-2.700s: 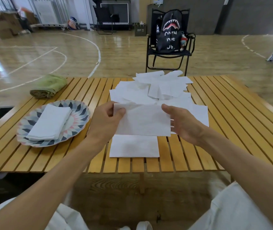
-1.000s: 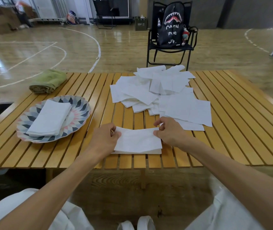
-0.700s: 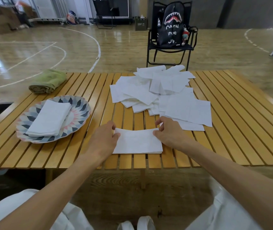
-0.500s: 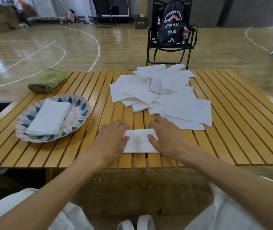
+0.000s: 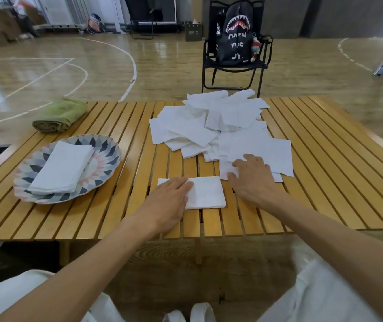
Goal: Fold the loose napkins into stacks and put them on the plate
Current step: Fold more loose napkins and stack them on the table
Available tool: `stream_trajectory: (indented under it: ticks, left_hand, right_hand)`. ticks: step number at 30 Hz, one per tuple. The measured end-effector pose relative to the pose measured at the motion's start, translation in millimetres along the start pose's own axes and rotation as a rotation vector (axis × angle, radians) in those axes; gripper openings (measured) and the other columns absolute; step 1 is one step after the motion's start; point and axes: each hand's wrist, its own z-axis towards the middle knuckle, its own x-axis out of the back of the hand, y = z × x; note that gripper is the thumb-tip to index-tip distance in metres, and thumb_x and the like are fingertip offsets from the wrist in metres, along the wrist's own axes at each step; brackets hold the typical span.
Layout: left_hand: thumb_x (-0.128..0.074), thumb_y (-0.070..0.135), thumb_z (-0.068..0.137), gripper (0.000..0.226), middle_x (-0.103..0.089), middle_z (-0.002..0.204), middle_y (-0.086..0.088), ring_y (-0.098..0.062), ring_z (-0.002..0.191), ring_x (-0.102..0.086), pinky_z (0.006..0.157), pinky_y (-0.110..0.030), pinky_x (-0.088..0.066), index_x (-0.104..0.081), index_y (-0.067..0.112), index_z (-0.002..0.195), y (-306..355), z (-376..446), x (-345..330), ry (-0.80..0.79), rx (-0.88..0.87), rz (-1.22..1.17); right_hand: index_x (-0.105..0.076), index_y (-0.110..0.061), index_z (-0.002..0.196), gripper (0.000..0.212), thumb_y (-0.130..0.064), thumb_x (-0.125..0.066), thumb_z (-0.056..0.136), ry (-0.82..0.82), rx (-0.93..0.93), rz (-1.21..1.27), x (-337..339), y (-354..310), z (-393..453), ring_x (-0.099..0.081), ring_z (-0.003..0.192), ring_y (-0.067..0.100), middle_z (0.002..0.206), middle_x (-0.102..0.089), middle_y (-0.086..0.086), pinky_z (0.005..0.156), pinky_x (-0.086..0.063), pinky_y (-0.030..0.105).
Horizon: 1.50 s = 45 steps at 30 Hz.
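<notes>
a folded napkin [image 5: 205, 192] lies flat near the front edge of the slatted wooden table [image 5: 325, 173], between the two hands. the left hand [image 5: 166, 204] rests palm down on its left part, fingers straight and close together, pressing the paper to the slats and grasping nothing. the right hand [image 5: 253, 180] lies just to the right of the folded napkin, palm down with fingers spread and relaxed, its fingertips on the near edge of the loose napkins [image 5: 218, 126]; whether it pinches a sheet there cannot be told, though the fingers look laid flat rather than curled.

the loose napkins form a wide overlapping heap of white squares from the middle of the table to its far edge, the nearest sheets just beside the folded napkin's right corner.

to the left, well apart from the heap, a round plate [image 5: 107, 149] with a dark and pink petal pattern sits on the table, carrying a stack of folded napkins [image 5: 61, 167] set at a slant across its middle. beyond the plate, at the far left corner, lies a rolled green towel [image 5: 60, 115].

behind the table a black folding chair [image 5: 234, 68] stands on the wooden court floor, holding a black backpack [image 5: 238, 31] printed with shark teeth
</notes>
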Motion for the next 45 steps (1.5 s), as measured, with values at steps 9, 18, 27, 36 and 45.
stream_trajectory:
  ticks: [9,18,27,36,45]
  left_hand:
    - [-0.029,0.029,0.107,0.049,-0.016,0.163,0.005,-0.012,0.149,-0.015,0.122,-0.032,-0.014,-0.020,0.023,0.155,3,-1,3,-0.017,0.011,0.000]
    - [-0.052,0.036,0.100,0.051,-0.037,0.153,0.011,-0.010,0.140,-0.034,0.114,-0.030,-0.029,-0.035,0.029,0.148,16,2,17,0.175,0.080,-0.421]
    - [-0.068,0.039,0.090,0.047,-0.072,0.108,0.010,-0.003,0.099,-0.066,0.087,-0.029,-0.052,-0.051,0.024,0.132,26,3,49,0.363,0.239,-1.276]
    - [-0.068,0.018,0.092,0.039,-0.076,0.087,0.008,-0.010,0.077,-0.073,0.064,-0.031,-0.060,-0.044,0.025,0.121,14,-9,57,0.613,0.318,-1.376]
    - [-0.061,0.023,0.097,0.006,-0.065,0.094,0.007,-0.004,0.085,-0.059,0.077,-0.025,-0.049,-0.065,0.024,0.101,-1,-12,55,0.678,0.351,-1.217]
  right_hand:
    - [-0.035,-0.012,0.152,0.067,-0.056,-0.036,0.101,-0.075,-0.026,-0.044,-8,19,6,-0.015,0.151,0.026,0.164,-0.023,0.007,0.120,-0.018,0.046]
    - [-0.063,-0.012,0.124,0.025,-0.014,-0.055,0.100,0.338,0.137,0.469,38,-5,-14,-0.058,0.113,0.013,0.122,-0.064,0.000,0.097,-0.044,0.018]
    - [-0.071,-0.016,0.094,0.021,0.003,-0.063,0.088,0.041,-0.195,1.496,90,-37,-18,-0.066,0.108,0.032,0.105,-0.071,0.007,0.094,-0.056,0.046]
    - [-0.054,-0.017,0.130,0.031,-0.026,-0.057,0.100,-0.251,-0.239,1.392,64,-24,-22,-0.072,0.100,0.029,0.118,-0.070,0.011,0.092,-0.057,0.047]
    - [-0.069,-0.017,0.113,0.022,-0.010,-0.068,0.092,-0.334,-0.036,1.231,61,-27,-31,-0.073,0.093,0.021,0.107,-0.074,0.006,0.087,-0.059,0.033]
